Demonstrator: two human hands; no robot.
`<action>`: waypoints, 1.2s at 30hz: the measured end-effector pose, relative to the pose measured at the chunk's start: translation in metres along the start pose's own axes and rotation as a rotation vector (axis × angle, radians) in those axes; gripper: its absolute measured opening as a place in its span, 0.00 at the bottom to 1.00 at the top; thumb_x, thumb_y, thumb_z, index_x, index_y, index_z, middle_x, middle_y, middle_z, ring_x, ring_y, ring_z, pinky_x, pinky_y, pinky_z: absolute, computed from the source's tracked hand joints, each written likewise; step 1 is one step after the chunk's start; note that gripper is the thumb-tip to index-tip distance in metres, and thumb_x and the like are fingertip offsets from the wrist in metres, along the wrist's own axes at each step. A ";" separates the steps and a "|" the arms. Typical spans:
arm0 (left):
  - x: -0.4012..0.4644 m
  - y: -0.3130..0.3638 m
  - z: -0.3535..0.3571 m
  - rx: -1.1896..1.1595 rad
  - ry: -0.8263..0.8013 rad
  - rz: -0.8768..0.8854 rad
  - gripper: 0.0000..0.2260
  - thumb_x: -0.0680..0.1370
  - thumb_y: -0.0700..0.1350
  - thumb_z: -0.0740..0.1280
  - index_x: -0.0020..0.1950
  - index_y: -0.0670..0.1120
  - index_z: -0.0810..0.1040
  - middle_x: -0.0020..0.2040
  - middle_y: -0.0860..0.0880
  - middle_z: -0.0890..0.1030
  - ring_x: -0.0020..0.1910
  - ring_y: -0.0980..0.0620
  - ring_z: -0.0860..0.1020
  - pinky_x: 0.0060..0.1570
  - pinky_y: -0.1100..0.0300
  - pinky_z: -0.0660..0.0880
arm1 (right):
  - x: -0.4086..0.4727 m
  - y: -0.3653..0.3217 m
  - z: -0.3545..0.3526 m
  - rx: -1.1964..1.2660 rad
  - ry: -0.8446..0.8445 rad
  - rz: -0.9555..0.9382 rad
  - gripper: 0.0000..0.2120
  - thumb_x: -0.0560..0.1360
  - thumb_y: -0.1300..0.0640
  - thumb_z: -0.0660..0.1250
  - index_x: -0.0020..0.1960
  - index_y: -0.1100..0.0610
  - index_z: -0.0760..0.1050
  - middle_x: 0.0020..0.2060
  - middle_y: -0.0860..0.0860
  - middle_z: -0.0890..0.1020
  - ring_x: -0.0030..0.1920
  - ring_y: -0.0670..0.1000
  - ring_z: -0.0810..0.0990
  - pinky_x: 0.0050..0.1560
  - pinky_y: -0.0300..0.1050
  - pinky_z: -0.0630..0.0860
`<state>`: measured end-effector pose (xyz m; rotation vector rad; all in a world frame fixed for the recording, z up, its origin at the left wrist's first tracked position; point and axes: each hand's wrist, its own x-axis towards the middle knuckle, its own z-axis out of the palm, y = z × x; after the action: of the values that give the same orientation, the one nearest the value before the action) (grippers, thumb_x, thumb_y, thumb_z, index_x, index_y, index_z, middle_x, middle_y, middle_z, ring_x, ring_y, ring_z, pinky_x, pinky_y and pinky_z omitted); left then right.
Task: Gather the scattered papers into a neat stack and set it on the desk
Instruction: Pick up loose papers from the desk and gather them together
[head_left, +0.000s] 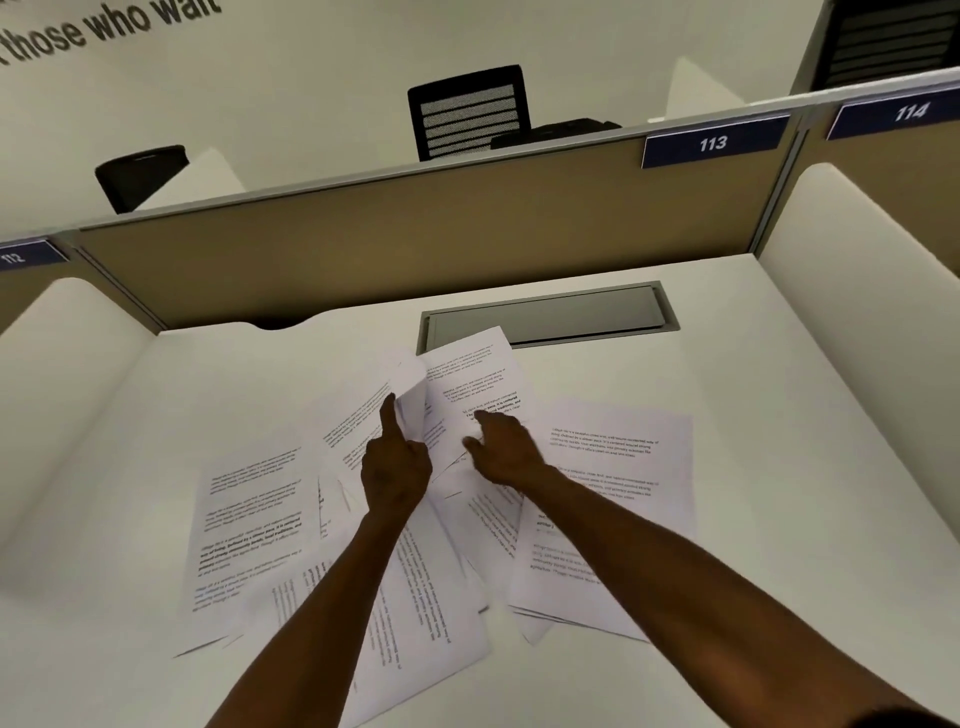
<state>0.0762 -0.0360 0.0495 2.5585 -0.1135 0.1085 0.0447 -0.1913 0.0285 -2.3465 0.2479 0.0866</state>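
Observation:
Several printed white papers lie scattered and overlapping on the white desk (727, 364). One sheet (249, 525) lies at the left, another (618, 467) at the right, and more lie under my forearms. My left hand (395, 467) pinches a curled sheet (410, 384) with the index finger pointing up. My right hand (501, 449) rests flat with spread fingers on the far sheet (472, 374), whose far corner overlaps the cable tray.
A grey cable tray lid (561, 312) is set into the desk behind the papers. A tan partition (415, 223) with a label 113 (714, 144) closes the back. White curved side walls (857, 291) bound the desk. Black chairs (470, 111) stand beyond.

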 end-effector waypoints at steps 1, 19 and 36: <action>-0.001 0.000 0.002 -0.001 -0.003 0.009 0.33 0.78 0.43 0.68 0.80 0.48 0.56 0.62 0.36 0.79 0.49 0.37 0.82 0.51 0.44 0.81 | 0.012 -0.008 0.006 -0.045 -0.022 0.022 0.24 0.82 0.49 0.60 0.72 0.64 0.67 0.67 0.61 0.75 0.67 0.59 0.73 0.66 0.50 0.69; -0.006 -0.017 0.011 -0.090 -0.011 -0.064 0.32 0.79 0.43 0.67 0.80 0.43 0.57 0.63 0.35 0.79 0.48 0.37 0.82 0.55 0.44 0.81 | 0.066 -0.022 0.031 -0.047 0.004 0.286 0.20 0.73 0.52 0.73 0.60 0.60 0.75 0.57 0.57 0.80 0.58 0.56 0.79 0.60 0.47 0.77; -0.023 -0.011 0.031 0.114 -0.120 0.423 0.31 0.80 0.40 0.66 0.80 0.48 0.56 0.62 0.38 0.81 0.55 0.40 0.83 0.58 0.47 0.80 | 0.065 -0.027 -0.012 0.893 -0.282 0.561 0.31 0.77 0.45 0.68 0.73 0.61 0.67 0.70 0.60 0.73 0.68 0.62 0.73 0.69 0.58 0.71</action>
<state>0.0563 -0.0427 0.0157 2.6152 -0.7121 0.1244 0.1135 -0.1915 0.0469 -1.3125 0.6444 0.4692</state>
